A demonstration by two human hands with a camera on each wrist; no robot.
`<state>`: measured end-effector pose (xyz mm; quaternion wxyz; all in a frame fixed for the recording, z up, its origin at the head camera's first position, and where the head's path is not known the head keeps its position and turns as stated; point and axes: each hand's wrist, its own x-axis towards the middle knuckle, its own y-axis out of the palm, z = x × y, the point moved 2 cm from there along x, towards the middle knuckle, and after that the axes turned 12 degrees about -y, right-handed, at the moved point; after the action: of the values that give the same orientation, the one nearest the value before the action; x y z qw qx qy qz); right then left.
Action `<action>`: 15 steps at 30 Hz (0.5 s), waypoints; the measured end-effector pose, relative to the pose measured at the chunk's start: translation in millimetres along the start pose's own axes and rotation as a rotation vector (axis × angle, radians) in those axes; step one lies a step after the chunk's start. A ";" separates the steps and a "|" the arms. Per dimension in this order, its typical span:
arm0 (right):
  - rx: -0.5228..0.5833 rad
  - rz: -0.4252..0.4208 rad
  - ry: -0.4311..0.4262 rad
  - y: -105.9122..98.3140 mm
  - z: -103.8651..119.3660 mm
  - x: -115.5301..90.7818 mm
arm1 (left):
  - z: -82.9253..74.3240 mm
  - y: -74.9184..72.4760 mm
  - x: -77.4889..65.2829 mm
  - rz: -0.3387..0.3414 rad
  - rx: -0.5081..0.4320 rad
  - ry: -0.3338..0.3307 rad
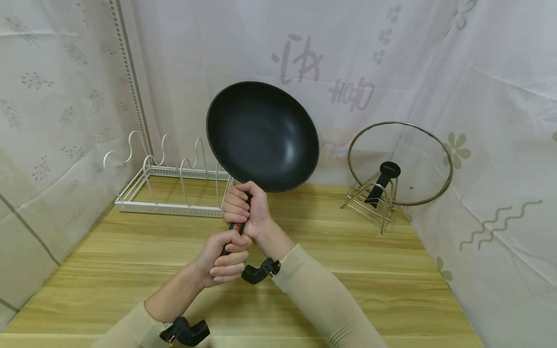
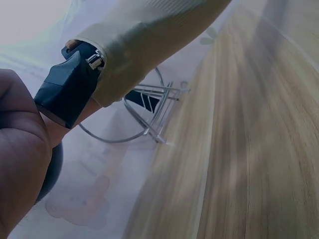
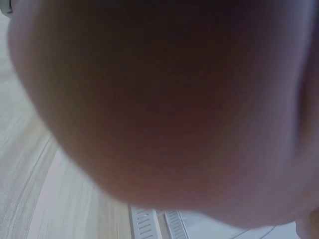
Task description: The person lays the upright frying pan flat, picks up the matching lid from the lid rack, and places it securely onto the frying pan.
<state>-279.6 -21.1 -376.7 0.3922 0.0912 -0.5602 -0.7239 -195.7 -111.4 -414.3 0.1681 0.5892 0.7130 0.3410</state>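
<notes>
A black frying pan is held up over the table, its dark inside facing me and its handle slanting down to the left. My right hand grips the handle just below the pan. Lower down, the left hand wraps round the end of the same handle, close under the right. Part of the handle shows between them, with a red marking. In the left wrist view, the pan's dark edge peeks out behind a hand. The right wrist view is mostly filled by a blurred hand, which hides the handle there.
Behind the pan to the left stands a white wire rack with curved dividers. At the right, a glass lid with a black knob leans in a small metal stand. Curtains hang behind the wooden table.
</notes>
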 end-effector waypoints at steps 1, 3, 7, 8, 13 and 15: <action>0.005 -0.007 -0.002 -0.1 0.2 -0.4 | 0.0 0.0 0.5 0.001 -0.006 -0.001; 0.006 -0.022 -0.009 -0.6 0.5 -1.1 | 0.2 -0.4 1.3 -0.001 -0.019 -0.007; 0.004 -0.042 -0.012 -2.1 1.9 -2.6 | 0.6 -1.2 3.1 -0.004 -0.043 -0.016; 0.001 -0.045 -0.012 -2.7 2.4 -2.9 | 0.7 -1.2 3.6 -0.002 -0.049 -0.019; 0.011 -0.072 -0.002 -5.2 3.9 -4.6 | 1.4 -1.1 5.5 0.009 -0.074 -0.025; 0.016 -0.088 0.000 -6.1 4.1 -5.4 | 1.9 -1.0 6.0 0.009 -0.084 -0.029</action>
<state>-281.1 -14.0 -382.3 0.3594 0.1189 -0.5615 -0.7358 -196.7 -105.2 -415.3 0.2014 0.5898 0.6929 0.3627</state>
